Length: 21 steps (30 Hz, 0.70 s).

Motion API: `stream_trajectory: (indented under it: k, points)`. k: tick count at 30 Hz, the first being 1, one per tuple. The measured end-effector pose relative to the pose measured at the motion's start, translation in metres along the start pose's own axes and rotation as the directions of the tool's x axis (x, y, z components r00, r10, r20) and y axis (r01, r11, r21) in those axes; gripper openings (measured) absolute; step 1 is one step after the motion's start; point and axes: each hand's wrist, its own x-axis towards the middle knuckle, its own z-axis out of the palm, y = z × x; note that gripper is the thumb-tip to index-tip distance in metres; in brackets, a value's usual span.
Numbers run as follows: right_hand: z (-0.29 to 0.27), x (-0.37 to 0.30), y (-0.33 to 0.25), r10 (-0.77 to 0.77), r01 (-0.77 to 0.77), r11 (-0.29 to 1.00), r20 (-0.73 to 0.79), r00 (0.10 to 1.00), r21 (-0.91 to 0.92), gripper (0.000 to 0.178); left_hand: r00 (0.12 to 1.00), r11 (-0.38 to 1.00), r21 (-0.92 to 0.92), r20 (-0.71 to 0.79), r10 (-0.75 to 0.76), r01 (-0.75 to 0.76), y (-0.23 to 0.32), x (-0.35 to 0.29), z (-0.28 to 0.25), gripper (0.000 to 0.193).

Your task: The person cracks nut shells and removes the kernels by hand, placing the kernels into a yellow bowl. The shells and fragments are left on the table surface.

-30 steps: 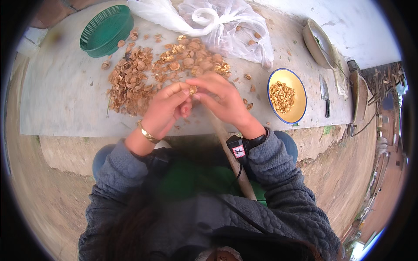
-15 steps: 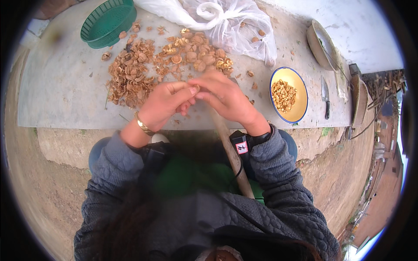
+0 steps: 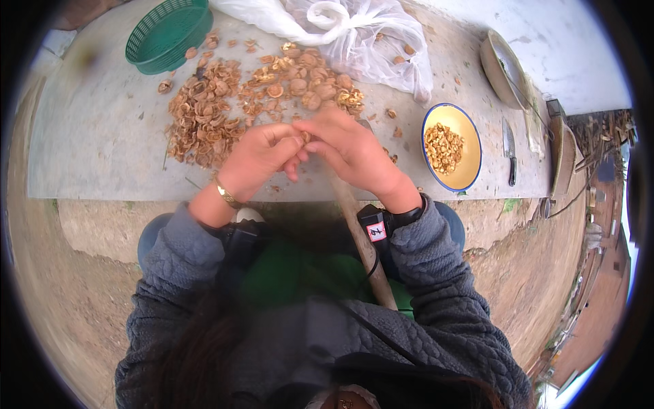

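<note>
My left hand (image 3: 264, 155) and my right hand (image 3: 347, 151) meet over the near part of the table, fingertips together. Between them they pinch a small walnut piece (image 3: 305, 138), mostly covered by the fingers. Just beyond the left hand spreads a heap of broken walnut shells (image 3: 204, 116). Past the right hand lie walnuts (image 3: 310, 78), some whole and some cracked. A yellow bowl (image 3: 470, 160) with a blue rim stands to the right, holding walnut kernels (image 3: 444, 146). The wooden handle (image 3: 361, 235) of a tool slants from under my right hand toward my lap; its head is hidden.
A green plastic basket (image 3: 170, 37) stands at the far left. A white plastic bag (image 3: 378, 48) with a few walnuts in it lies at the back. Right of the bowl is a knife (image 3: 509, 153) with a black handle, and behind it a shallow basin (image 3: 503, 71).
Both hands stay together in nearly the same place, with only slight finger movement around the walnut piece. The heaps and the bowl look unchanged.
</note>
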Motion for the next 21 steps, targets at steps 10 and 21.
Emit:
stream_trajectory:
  k: [10, 21]
  points:
    - [-0.001, 0.002, 0.006, 0.096, -0.096, 0.994, 0.014, 0.995, 0.050, 0.035, 0.999, 0.988, -0.154, 0.035, -0.004, 0.009, 0.002, 0.000, 0.003, 0.023]
    - [0.002, 0.001, 0.011, 0.318, -0.307, 0.896, 0.017, 0.948, 0.320, 0.029, 0.998, 0.960, -0.281, 0.059, 0.006, 0.011, 0.003, 0.001, 0.003, 0.027]
